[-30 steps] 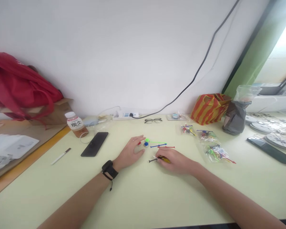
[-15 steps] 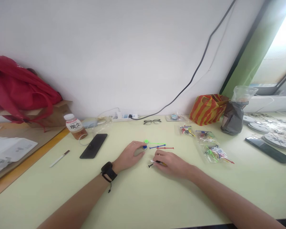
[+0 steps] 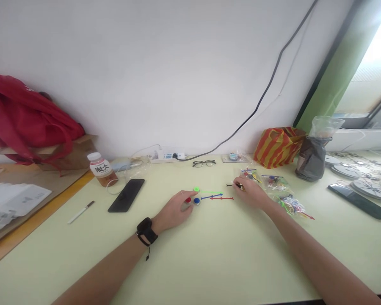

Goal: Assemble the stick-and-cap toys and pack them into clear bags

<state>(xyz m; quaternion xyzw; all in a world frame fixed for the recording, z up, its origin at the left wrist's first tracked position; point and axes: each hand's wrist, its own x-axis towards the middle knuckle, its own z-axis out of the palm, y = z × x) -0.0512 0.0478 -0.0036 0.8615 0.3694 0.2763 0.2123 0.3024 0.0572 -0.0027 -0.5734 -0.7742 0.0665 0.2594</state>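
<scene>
Three small round button-like pieces stand on the table close to my left hand [image 3: 176, 208]: a green one [image 3: 196, 189], a blue one [image 3: 197, 201] and a red one [image 3: 188, 200]. My left hand rests with thumb and index finger apart around the red piece; its other fingers are partly hidden. A green arrow [image 3: 211, 192], a blue arrow [image 3: 212, 196] and a red arrow [image 3: 221, 198] lie side by side to the right. My right hand [image 3: 249, 191] pinches small pieces, among them a black arrow [image 3: 229, 185], whose end sticks out leftward.
Clear plastic bags of coloured parts [image 3: 291, 204] lie to the right. Glasses [image 3: 204, 163] and a power strip [image 3: 168, 157] sit by the wall. A phone [image 3: 126, 195], a pen [image 3: 81, 212] and a bottle [image 3: 102, 169] are on the left, another phone [image 3: 359, 201] far right.
My right hand has moved right and away from me with the black arrow, toward the bags. My left hand has shifted slightly nearer to me, and the red round piece now shows.
</scene>
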